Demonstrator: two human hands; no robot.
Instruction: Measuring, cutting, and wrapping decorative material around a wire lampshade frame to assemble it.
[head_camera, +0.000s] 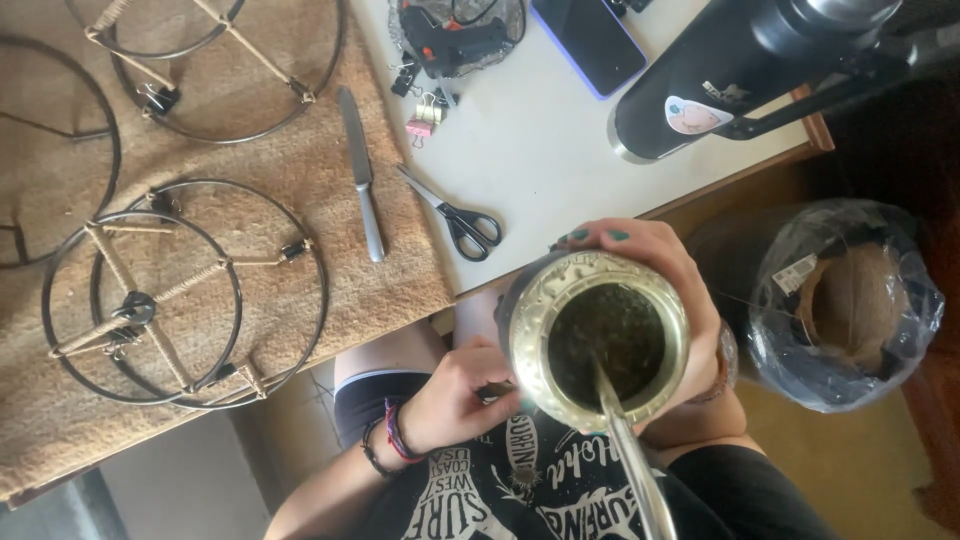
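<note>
The right hand (668, 290) is wrapped around a brass-rimmed mate cup (598, 338) at lower centre of the frame; the left hand (458, 390) is closed beside it. A metal straw (628, 455) stands inside. Scissors (455, 215) and a knife (361, 172) are noted above

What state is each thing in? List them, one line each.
Mate cup: upright, filled with green herb, metal straw in it.
Right hand: wrapped around the cup's far side.
Left hand: at the cup's near side, touching it.
Scissors: closed, flat on the white table.
Knife: lying on the woven mat.
Black flask: on its side, capped.
Phone: screen dark.
</note>
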